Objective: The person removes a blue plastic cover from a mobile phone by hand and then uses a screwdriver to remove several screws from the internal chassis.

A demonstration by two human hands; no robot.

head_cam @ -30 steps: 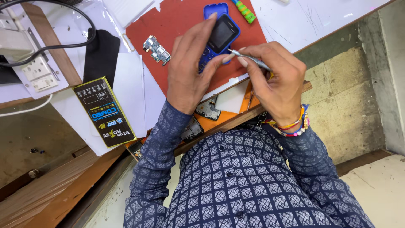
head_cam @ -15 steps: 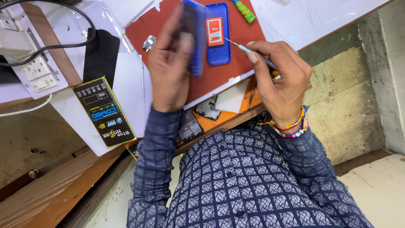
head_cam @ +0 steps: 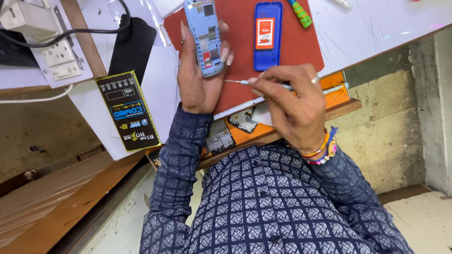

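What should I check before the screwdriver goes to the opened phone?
1. Left hand has a firm grip on the phone: ok, fingers wrap both edges.
2. Phone's open back faces up: ok, inner parts show.
3. Right hand grips the screwdriver: ok, tip points at the phone.
4. Tip seated on a screw: not ok, it hangs just below the phone.
5. Back cover set aside: ok, flat on the red mat.
6. Screws all out: cannot tell.
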